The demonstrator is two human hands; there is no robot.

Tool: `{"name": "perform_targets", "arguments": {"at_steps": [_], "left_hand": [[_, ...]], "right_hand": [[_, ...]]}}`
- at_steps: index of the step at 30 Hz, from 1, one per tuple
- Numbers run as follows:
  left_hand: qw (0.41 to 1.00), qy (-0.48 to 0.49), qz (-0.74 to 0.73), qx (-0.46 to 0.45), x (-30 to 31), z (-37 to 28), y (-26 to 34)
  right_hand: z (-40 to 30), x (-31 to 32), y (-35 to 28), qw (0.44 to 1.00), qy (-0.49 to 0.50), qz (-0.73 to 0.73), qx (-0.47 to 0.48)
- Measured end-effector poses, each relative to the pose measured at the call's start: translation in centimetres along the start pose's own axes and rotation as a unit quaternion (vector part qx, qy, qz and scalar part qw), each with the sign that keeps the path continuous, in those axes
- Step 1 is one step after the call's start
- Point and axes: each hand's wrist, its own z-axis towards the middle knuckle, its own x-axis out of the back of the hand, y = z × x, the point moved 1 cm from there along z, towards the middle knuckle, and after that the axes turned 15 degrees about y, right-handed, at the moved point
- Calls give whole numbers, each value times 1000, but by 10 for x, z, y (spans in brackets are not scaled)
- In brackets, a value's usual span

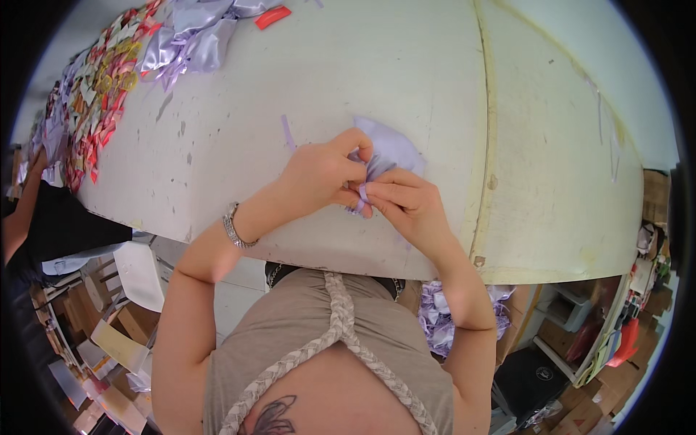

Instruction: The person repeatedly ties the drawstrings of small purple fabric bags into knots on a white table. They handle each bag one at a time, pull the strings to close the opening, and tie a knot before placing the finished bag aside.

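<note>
A lilac satin pouch lies on the white table before me, its gathered neck towards me. My left hand pinches the neck and the lilac ribbon, which loops at the thumb. From the other side, my right hand grips the same ribbon between thumb and forefinger. The fingers of both hands almost meet and hide most of the neck. A loose ribbon end shows on the table beyond my left wrist.
Several lilac satin pouches and a red packet lie at the far left. Beside them spreads a heap of colourful wrapped packets, where another person's arm reaches in. A box of lilac pouches stands below the table edge.
</note>
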Motion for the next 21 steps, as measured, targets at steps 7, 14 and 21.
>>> {"name": "perform_targets", "arguments": {"at_steps": [7, 14, 21], "left_hand": [[933, -78, -250, 247, 2, -2, -12], [930, 54, -263, 250, -3, -16, -12], [943, 123, 199, -236, -2, 3, 37]], "right_hand": [[0, -8, -10, 977, 48, -151, 141], [4, -18, -6, 919, 136, -266, 259], [-18, 50, -30, 912, 142, -335, 190]]}}
